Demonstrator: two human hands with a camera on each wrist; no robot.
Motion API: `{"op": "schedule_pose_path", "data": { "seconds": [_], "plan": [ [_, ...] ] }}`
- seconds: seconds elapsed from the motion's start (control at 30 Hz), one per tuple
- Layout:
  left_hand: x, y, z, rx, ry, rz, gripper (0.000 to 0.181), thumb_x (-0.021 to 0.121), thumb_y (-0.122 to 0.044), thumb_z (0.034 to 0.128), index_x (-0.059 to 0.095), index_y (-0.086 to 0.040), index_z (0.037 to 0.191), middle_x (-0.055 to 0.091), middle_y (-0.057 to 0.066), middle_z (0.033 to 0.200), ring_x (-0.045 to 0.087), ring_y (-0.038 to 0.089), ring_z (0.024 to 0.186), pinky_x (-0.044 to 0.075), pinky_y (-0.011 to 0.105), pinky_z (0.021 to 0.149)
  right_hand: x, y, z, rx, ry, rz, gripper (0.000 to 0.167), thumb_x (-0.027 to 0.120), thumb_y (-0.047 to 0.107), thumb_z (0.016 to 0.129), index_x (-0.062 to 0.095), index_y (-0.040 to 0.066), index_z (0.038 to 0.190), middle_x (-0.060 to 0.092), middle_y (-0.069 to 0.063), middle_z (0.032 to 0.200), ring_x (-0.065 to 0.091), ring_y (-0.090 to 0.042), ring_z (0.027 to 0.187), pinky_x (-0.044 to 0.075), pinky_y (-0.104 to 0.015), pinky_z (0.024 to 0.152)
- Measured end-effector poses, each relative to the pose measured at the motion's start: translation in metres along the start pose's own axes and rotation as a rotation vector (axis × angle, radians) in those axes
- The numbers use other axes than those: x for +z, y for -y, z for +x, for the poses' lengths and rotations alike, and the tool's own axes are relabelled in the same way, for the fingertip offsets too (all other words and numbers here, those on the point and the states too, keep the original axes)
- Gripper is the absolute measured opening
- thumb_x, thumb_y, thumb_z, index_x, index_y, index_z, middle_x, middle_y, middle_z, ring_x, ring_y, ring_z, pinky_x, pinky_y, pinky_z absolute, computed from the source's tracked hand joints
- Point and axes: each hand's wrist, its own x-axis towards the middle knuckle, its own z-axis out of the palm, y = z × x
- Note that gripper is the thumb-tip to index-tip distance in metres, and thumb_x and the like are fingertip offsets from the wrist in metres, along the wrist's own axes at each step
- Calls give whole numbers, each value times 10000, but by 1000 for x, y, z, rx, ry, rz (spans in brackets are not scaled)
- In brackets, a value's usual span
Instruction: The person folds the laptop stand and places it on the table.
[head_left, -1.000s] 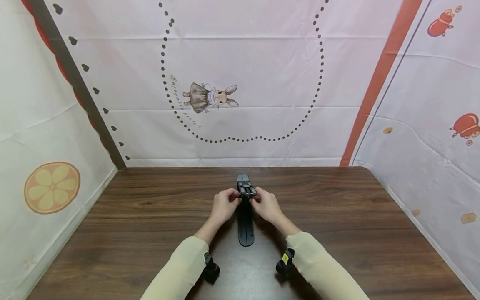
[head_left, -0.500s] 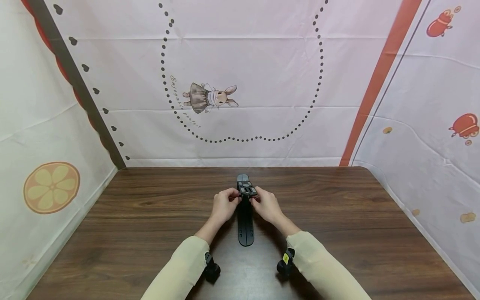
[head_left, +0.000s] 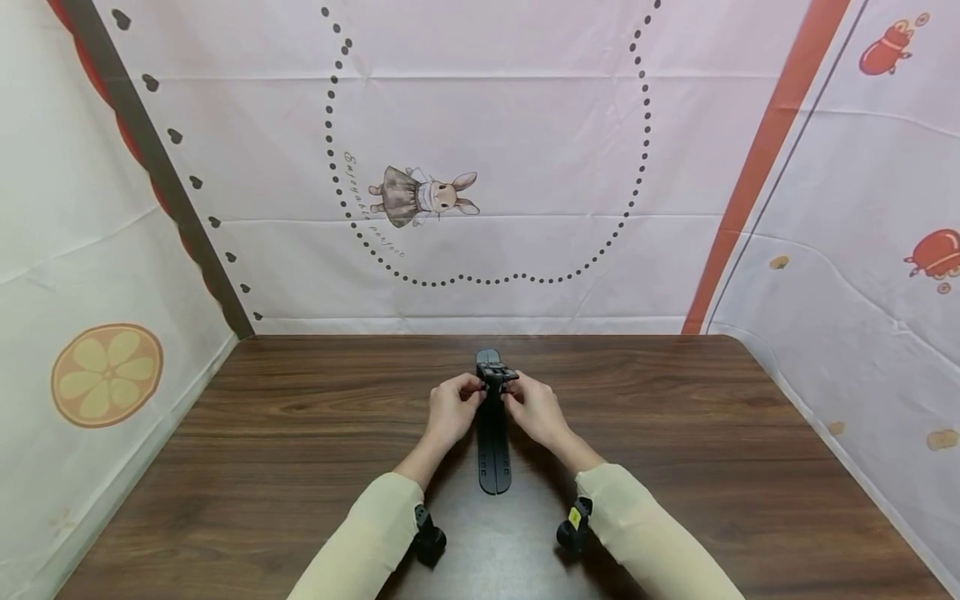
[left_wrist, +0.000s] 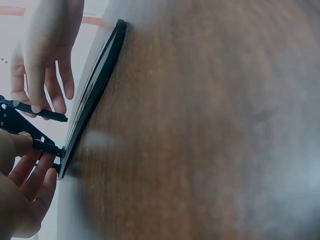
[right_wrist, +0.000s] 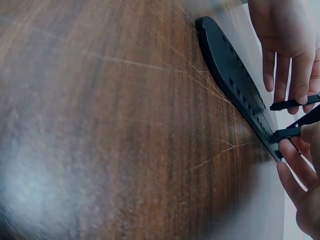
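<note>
A black folding stand (head_left: 493, 454) lies on the table in the head view, its long round-ended base pointing toward me. Near its far end a hinged upper part (head_left: 498, 372) stands raised and tilted. My left hand (head_left: 453, 408) pinches the left side of that part between thumb and fingers. On the other side my right hand (head_left: 534, 410) pinches its right edge. Both wrist views show thumbs and fingertips on narrow black bars (left_wrist: 47, 146) of the stand, above the flat base (right_wrist: 232, 80). The fingers partly hide the hinge.
The brown wooden table (head_left: 315, 392) surrounds the stand. A printed white cloth (head_left: 525, 150) hangs behind it and along both sides. Small black wrist cameras (head_left: 430, 542) sit at both sleeve cuffs.
The upper part has tipped, so its top face shows less than before and it looks more edge-on. Both hands keep their grip almost in place. The head view has shifted slightly.
</note>
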Motion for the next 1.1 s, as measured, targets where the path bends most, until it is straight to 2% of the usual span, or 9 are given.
{"op": "schedule_pose_path", "data": {
  "seconds": [0.33,0.6,0.87,1.1],
  "plan": [
    [3,1,4,23,-33,4,41,686,-55,808,696,-89,830,697,14,800,636,140,745,512,297,655,-1,-1,1,-13,-13,4,101,630,78,855,622,114,949,677,-23,877,635,-145,768,509,-306,647],
    [5,3,7,0,-41,-3,36,680,-97,823,708,-85,843,704,12,814,651,137,762,523,300,669,-1,-2,4,-23,-23,21,114,602,72,873,634,126,969,690,-32,909,659,-159,800,529,-324,667],
    [5,5,11,32,-81,10,53,707,-133,803,708,-85,823,710,8,796,662,130,744,522,287,652,-1,-5,7,-44,-38,0,58,584,102,887,618,147,874,694,-4,876,659,-155,804,526,-343,679],
    [2,3,14,4,-62,14,52,708,-163,806,701,-115,822,709,-4,818,669,119,764,524,264,643,-2,-5,10,-37,-48,-26,73,600,111,877,594,161,824,693,-5,851,651,-147,757,499,-312,617]
  ]
}}
